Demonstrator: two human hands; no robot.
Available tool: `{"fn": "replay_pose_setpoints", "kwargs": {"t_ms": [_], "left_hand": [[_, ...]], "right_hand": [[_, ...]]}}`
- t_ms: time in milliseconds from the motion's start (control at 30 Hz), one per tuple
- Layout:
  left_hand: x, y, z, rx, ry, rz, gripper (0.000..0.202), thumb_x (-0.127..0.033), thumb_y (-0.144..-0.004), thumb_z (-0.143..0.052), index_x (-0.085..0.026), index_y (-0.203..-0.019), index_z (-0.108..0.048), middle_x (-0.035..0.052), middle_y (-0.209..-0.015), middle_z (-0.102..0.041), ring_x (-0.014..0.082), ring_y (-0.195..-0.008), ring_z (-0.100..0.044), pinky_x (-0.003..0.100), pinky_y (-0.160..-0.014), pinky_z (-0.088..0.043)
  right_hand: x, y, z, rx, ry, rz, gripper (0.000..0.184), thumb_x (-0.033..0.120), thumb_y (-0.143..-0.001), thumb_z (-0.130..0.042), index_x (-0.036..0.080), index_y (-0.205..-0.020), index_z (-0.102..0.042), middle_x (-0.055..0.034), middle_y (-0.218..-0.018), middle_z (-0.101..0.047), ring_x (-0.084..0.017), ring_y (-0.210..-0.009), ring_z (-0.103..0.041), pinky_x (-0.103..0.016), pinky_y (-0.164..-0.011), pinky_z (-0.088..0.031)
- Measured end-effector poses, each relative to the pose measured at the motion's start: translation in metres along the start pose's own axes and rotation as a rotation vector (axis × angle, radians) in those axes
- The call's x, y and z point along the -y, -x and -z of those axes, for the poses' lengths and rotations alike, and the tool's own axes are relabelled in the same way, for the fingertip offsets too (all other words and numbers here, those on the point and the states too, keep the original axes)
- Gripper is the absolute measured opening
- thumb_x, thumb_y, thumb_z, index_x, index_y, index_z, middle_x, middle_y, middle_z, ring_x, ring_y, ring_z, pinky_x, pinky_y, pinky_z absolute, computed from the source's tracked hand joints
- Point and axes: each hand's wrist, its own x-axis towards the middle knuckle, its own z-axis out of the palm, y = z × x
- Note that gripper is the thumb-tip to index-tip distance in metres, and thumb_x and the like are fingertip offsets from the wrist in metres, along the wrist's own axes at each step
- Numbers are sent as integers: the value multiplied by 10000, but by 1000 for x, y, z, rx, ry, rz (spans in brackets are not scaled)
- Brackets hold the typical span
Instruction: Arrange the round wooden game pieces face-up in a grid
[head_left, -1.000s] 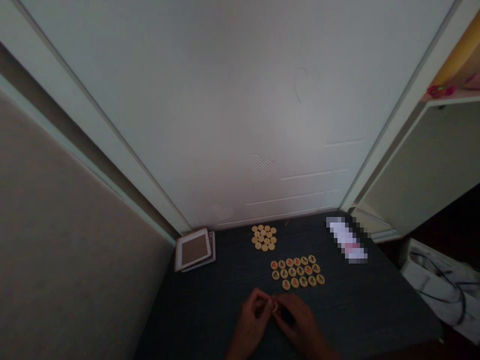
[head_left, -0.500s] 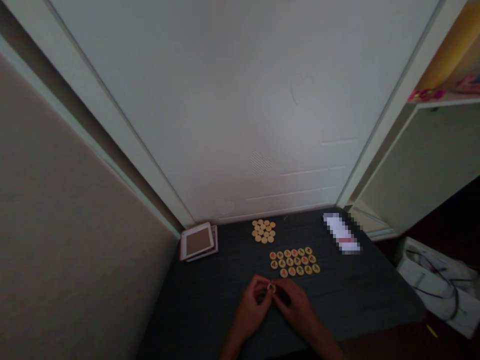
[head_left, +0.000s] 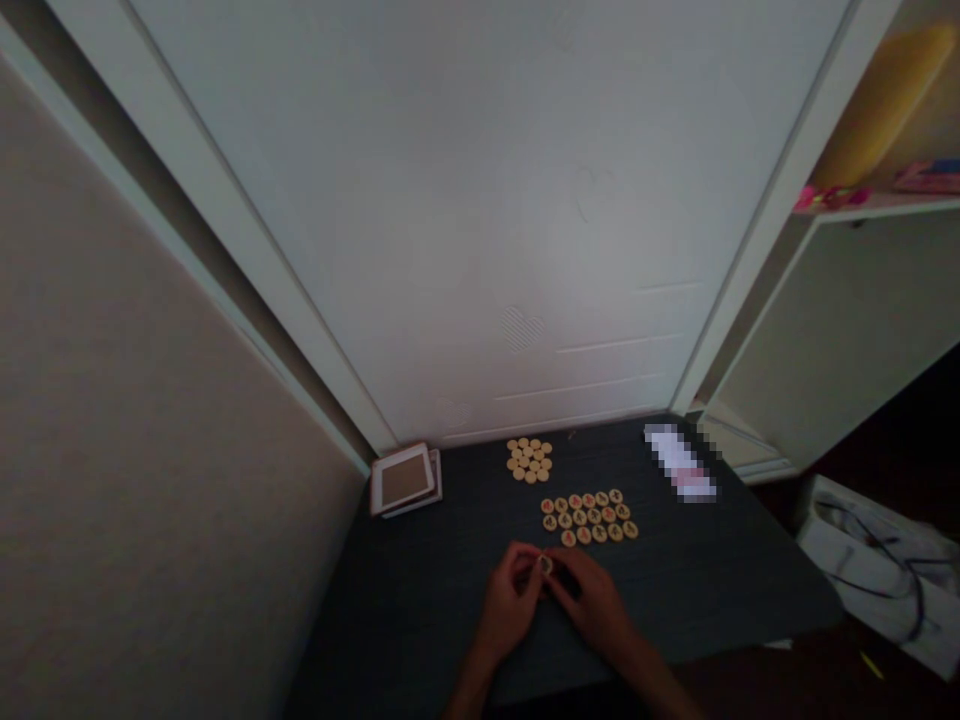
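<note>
Two hands meet over the near part of the dark tabletop [head_left: 420, 600], and between them is one small round wooden disc [head_left: 545, 565]. The left hand [head_left: 510, 600] comes from the lower left and the right hand [head_left: 592, 605] from the lower right. The fingers of both hands are closed on this disc, with the fingertips pinching its rim from the two sides. The disc is pale with a darker ring on its face, but the mark on it is too small and too dim to read. It seems to be held a little above the surface; whether it touches the surface I cannot tell.

Just beyond the hands lies a group of marked discs [head_left: 589, 517] in three rows, flat on the tabletop, with red and dark signs on their faces. Farther away, near the back edge, there is a smaller cluster of plain discs [head_left: 529, 460], packed close together and showing no signs. The two groups are apart from each other.

At the back left corner lies a flat box [head_left: 405, 480] with a white border and a brown middle. At the back right lies a blurred white object [head_left: 681, 463]. Behind the tabletop stands a pale door [head_left: 480, 200], and to the right, beside the tabletop, lies a white bag [head_left: 877, 560].
</note>
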Motion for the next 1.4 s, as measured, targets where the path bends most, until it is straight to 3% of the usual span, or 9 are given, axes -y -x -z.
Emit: {"fn": "replay_pose_setpoints", "kwargs": {"t_ms": [333, 633, 933, 1400], "left_hand": [[5, -1, -1, -20, 5, 11, 248, -429, -858, -726, -216, -961, -652, 79, -926, -790, 241, -857, -746, 292, -730, -580], [5, 2, 2, 18, -48, -32, 270, -430, -914, -662, -207, -1068, -659, 93, -1030, -790, 246, -938, -746, 318, -824, -586], [15, 0, 2, -6, -68, -61, 269, -423, -903, -675, -207, -1056, -632, 73, -937, -798, 234, -877, -756, 293, -762, -583], [5, 3, 0, 14, -70, -66, 293, -459, -928, -624, -207, -1074, -656, 90, -1054, -787, 250, -951, -750, 317, -806, -602]], "right_hand": [[0, 1, 0, 14, 30, 32, 254, 302, -971, -562, 250, -1209, -635, -73, -1097, -740, -222, -1000, -708, -360, -916, -578], [-5, 0, -5, -21, -4, 33, 257, 311, -971, -560, 271, -1216, -629, -60, -1104, -738, -206, -990, -714, -303, -891, -584], [0, 0, -3, -7, -63, 38, 249, 302, -973, -549, 277, -1204, -639, -66, -1099, -741, -211, -986, -715, -293, -893, -577], [8, -5, 3, 20, -139, -104, 266, 375, -953, -579, 237, -1158, -677, -71, -1011, -744, -201, -869, -705, -276, -800, -563]]}}
